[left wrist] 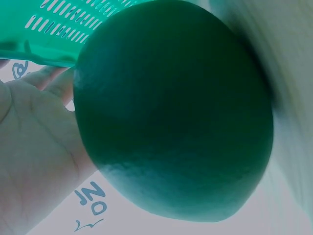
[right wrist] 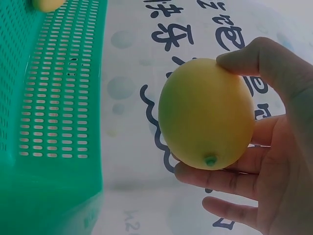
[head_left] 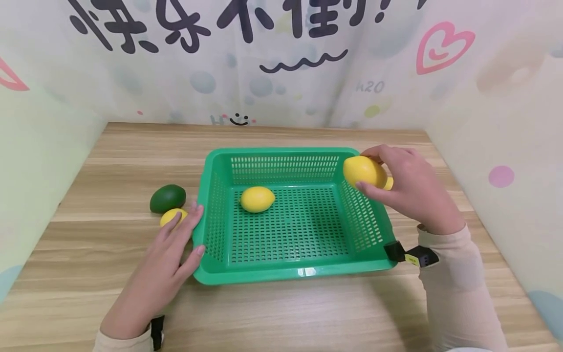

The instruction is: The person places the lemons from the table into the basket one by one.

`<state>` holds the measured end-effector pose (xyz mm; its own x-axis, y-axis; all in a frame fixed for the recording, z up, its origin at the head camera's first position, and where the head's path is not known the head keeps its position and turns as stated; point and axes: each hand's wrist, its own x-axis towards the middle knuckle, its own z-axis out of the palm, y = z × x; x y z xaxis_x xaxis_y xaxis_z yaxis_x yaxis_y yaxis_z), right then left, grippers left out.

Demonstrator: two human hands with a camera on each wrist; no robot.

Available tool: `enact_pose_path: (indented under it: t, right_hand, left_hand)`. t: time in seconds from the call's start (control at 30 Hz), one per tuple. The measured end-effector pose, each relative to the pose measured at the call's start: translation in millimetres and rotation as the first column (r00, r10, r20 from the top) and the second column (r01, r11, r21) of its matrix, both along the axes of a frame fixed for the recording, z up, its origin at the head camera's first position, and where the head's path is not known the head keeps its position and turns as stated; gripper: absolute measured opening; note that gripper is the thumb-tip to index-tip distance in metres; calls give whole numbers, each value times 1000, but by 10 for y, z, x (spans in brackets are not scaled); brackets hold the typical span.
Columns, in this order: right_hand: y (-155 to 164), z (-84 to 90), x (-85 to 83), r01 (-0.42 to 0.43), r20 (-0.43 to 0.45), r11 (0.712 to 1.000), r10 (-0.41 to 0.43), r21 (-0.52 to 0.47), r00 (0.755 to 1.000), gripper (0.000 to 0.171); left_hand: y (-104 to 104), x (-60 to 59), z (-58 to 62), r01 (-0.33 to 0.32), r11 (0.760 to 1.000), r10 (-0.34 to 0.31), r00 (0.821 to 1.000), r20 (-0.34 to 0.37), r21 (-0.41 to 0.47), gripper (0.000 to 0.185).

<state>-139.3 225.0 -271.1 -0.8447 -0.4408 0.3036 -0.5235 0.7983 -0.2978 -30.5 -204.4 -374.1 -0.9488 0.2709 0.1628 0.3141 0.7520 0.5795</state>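
My right hand (head_left: 415, 188) pinches a yellow lemon (head_left: 362, 171) between thumb and fingers above the right rim of a green plastic basket (head_left: 294, 275). In the right wrist view the lemon (right wrist: 205, 115) shows its green stem tip. One lemon (head_left: 257, 199) lies inside the basket, towards the left. My left hand (head_left: 160, 266) rests at the basket's left rim with its fingers extended. Just beyond those fingers lies another lemon (head_left: 173, 216), partly covered by them. A dark green oval fruit (head_left: 168, 198) sits beside it and fills much of the left wrist view.
Part of another yellow thing (head_left: 389, 183) shows behind the held lemon, mostly hidden by my right hand. Everything stands on a wood-grain table (head_left: 272, 313). A printed cloth wall (head_left: 308, 88) closes off the back, with pale walls at both sides.
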Motion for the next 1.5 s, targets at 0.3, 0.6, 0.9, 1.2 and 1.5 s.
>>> enact_pose_path:
  t: [0.3, 0.6, 0.9, 1.2, 1.5]
  right_hand:
    - [-48, -24, -17, -23, -17, 1000, 24, 5, 1000, 41]
    - [-143, -54, -70, -53, -28, 999, 53, 13, 998, 43]
    - [-270, -47, -106, -110, -40, 994, 111, 29, 993, 43]
    - [-373, -33, -102, -134, -36, 991, 135, 29, 990, 43]
    - [-465, -39, -119, -158, -22, 987, 159, 41, 987, 43]
  left_hand:
    - [1, -5, -29, 4, 1000, -4, 1000, 12, 14, 67]
    - [2, -13, -10, 7, 1000, -7, 1000, -3, 15, 67]
    - [5, 3, 16, -4, 1000, 4, 1000, 9, 4, 67]
    - [14, 15, 40, -8, 1000, 8, 1000, 17, -17, 67]
    - [18, 27, 57, -10, 1000, 10, 1000, 27, -13, 67]
